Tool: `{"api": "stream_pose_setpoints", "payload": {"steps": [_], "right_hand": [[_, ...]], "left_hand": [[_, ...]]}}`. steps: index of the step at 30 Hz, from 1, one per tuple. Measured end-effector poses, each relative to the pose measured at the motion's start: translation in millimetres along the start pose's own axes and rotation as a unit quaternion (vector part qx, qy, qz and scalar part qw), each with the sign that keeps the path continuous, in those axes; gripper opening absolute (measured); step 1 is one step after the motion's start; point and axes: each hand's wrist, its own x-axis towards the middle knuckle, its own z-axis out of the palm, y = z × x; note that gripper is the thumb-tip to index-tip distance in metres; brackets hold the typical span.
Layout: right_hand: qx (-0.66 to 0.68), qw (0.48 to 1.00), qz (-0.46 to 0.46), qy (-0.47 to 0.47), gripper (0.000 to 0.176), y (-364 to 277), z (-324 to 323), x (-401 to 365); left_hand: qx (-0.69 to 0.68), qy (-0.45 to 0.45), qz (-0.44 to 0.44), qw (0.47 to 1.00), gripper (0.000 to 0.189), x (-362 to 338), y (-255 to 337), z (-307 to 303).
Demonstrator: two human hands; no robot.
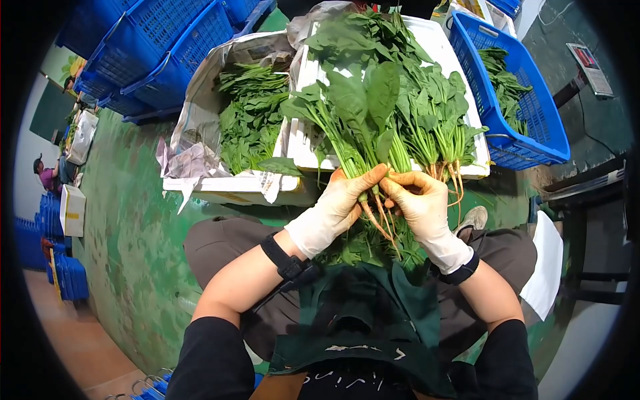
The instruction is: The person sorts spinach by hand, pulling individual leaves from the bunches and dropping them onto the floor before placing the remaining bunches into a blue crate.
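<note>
My left hand (pixel 337 207), in a pale glove, is closed around the stems of a bunch of spinach (pixel 357 123). Its leaves point away from me, and its pinkish roots hang below my fingers. Beside it, my right hand (pixel 423 203), gloved too, pinches at the stems; the exact stem between its fingertips is partly hidden. Just beyond both hands, more rooted spinach (pixel 427 110) lies heaped on a white foam box (pixel 477 110). Loose green leaves (pixel 353 250) lie below my hands, near my lap.
A lined foam box (pixel 233 185) at the left holds trimmed greens (pixel 250 120). On the right stands a blue crate (pixel 493 110) with more greens. Blue crates (pixel 157 47) are stacked at the upper left. A person (pixel 50 175) is at the far left, across the green floor (pixel 143 220).
</note>
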Motion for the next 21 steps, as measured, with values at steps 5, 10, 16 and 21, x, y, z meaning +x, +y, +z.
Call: {"api": "stream_pose_setpoints", "payload": {"steps": [5, 10, 16, 21], "right_hand": [[0.061, 0.997, -0.044, 0.0, 0.016, 3, 3, -6], [-0.376, 0.911, -0.055, -0.161, 0.023, -13, -12, 1], [-0.621, 0.772, -0.134, 0.02, 0.036, 15, -29, 41], [-0.595, 0.787, -0.159, 0.021, 0.031, 25, -35, 56]], "left_hand": [[-0.096, 0.0, 0.004, 0.995, 0.029, 10, 18, -12], [-0.183, -0.07, 0.071, 0.978, 0.025, 23, 62, -50], [-0.126, 0.044, 0.054, 0.99, 0.016, 20, 38, -38], [-0.124, 0.076, 0.035, 0.989, 0.013, 18, 29, -30]]}}
